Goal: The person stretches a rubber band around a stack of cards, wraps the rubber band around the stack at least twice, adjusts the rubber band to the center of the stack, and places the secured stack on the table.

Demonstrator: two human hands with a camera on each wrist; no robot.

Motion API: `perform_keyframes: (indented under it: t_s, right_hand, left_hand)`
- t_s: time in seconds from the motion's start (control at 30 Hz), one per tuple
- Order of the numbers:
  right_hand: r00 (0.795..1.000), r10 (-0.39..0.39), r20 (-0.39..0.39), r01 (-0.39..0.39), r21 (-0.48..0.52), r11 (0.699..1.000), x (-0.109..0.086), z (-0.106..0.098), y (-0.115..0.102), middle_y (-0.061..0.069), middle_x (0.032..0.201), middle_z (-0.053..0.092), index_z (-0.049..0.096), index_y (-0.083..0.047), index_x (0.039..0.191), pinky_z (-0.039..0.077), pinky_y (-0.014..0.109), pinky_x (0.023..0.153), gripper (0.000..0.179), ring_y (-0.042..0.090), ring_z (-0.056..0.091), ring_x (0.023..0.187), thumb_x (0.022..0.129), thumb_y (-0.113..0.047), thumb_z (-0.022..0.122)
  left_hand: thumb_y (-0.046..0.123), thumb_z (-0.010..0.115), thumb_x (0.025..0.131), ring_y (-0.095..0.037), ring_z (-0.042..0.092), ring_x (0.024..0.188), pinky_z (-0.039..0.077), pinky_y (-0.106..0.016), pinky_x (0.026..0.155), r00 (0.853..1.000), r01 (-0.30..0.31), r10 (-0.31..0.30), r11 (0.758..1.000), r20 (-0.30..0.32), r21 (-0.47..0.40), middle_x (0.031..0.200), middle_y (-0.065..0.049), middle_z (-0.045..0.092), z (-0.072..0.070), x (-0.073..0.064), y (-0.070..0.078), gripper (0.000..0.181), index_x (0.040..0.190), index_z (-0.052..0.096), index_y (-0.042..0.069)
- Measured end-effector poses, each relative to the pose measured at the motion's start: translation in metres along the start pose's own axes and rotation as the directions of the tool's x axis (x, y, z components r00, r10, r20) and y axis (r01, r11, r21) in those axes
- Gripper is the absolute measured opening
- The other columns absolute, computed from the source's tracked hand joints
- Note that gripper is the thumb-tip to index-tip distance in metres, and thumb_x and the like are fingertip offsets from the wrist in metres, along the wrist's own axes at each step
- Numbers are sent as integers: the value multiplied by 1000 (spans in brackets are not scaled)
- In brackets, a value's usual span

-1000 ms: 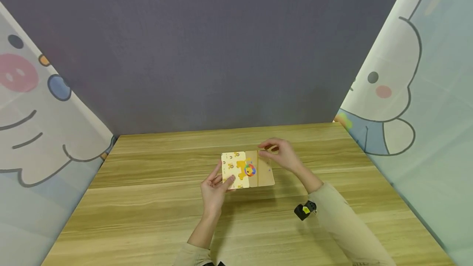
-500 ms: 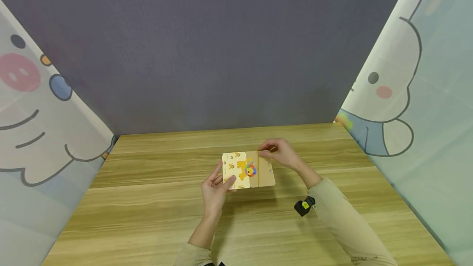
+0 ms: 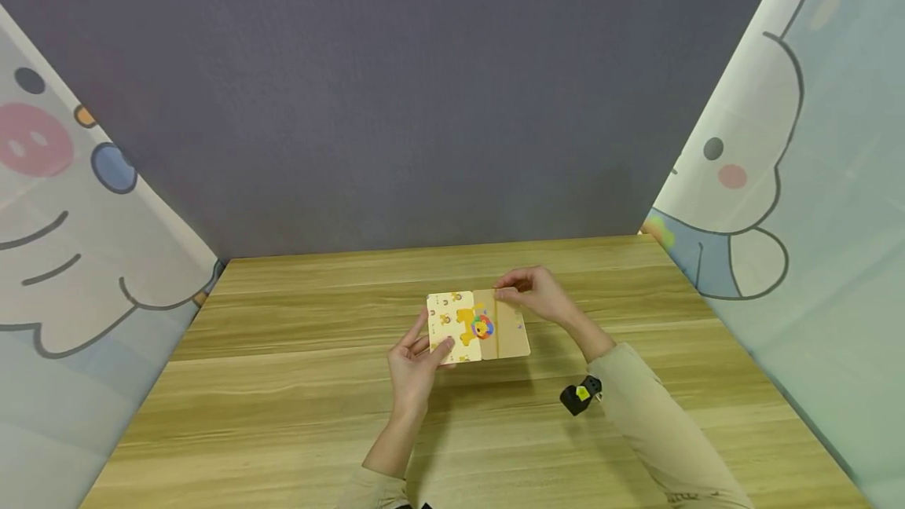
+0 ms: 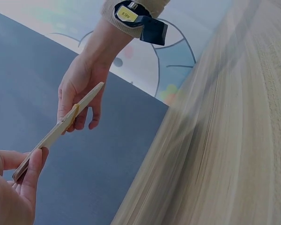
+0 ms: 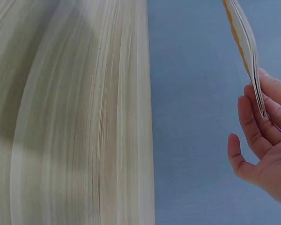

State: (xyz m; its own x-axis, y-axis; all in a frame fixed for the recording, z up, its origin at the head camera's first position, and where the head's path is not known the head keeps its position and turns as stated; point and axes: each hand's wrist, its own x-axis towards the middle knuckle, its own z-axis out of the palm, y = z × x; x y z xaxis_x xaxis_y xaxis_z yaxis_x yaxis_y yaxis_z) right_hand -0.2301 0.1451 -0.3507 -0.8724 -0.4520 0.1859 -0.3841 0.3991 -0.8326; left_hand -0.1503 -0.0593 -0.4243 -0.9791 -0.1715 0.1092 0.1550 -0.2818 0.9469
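Observation:
A small notebook with a cream and brown cover and a lion picture is held above the table. My left hand grips its left end, thumb on the cover and fingers underneath. Down the brown part runs a yellowish elastic band. At the band's far end, my right hand pinches it at the notebook's top edge. Seen edge-on in the left wrist view, the notebook slants between both hands. The right wrist view shows the band along one side of the pages, leading to the right fingers.
The wood-grain table spreads below the hands. Behind it stands a dark grey panel, with cartoon-printed curtains on both sides. A black wrist camera hangs below the right sleeve.
The right thumb and fingers have come together on the band at the top edge. The notebook and left hand have shifted very slightly right.

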Motion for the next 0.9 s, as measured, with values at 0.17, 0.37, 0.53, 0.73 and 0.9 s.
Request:
perform_keyframes:
  t_s: [0.17, 0.37, 0.53, 0.73, 0.9]
  right_hand:
    - [1000, 18, -3, -18, 32, 999, 0, 1, 2, 18, 91, 63, 63, 8, 94, 55, 34, 64, 16, 21, 60, 76, 83, -3, 62]
    - [1000, -23, 15, 22, 64, 998, 2, 5, 2, 20, 88, 61, 63, 10, 92, 53, 23, 62, 14, 19, 59, 75, 82, 0, 61]
    - [999, -48, 17, 46, 77, 996, 4, 5, 4, 20, 88, 61, 63, 9, 96, 50, 22, 58, 16, 23, 57, 74, 83, -1, 60]
    - [998, -67, -7, 68, 74, 995, 9, 0, 28, 12, 87, 62, 63, 4, 99, 51, 25, 57, 19, 16, 58, 74, 86, -9, 59]
    - [999, -44, 4, 44, 50, 998, 6, -3, 16, 13, 86, 62, 63, 5, 92, 51, 25, 57, 14, 19, 58, 72, 85, -7, 60]
  left_hand:
    - [-9, 66, 73, -16, 64, 66, 57, -39, 55, 1000, -7, 7, 1000, -7, -2, 93, -27, 61, 1, -1, -1, 59, 127, 44, -1]
    - [-8, 66, 74, -12, 62, 56, 55, -44, 57, 999, -21, 21, 1000, 33, 15, 97, -27, 60, 4, -3, -1, 59, 128, 42, -4]
    - [-7, 66, 74, -20, 65, 64, 54, -47, 58, 1000, -22, 22, 1000, 11, -8, 99, -26, 60, 7, -2, -1, 58, 127, 43, -2]
    - [-7, 67, 74, -20, 64, 64, 53, -49, 59, 1000, -16, 16, 1000, 2, -13, 99, -25, 60, 6, 0, 0, 59, 127, 44, 0]
    - [-7, 67, 74, -17, 63, 60, 53, -49, 59, 1000, -22, 23, 1000, 11, -14, 98, -26, 61, 6, 0, 0, 59, 128, 44, -1]
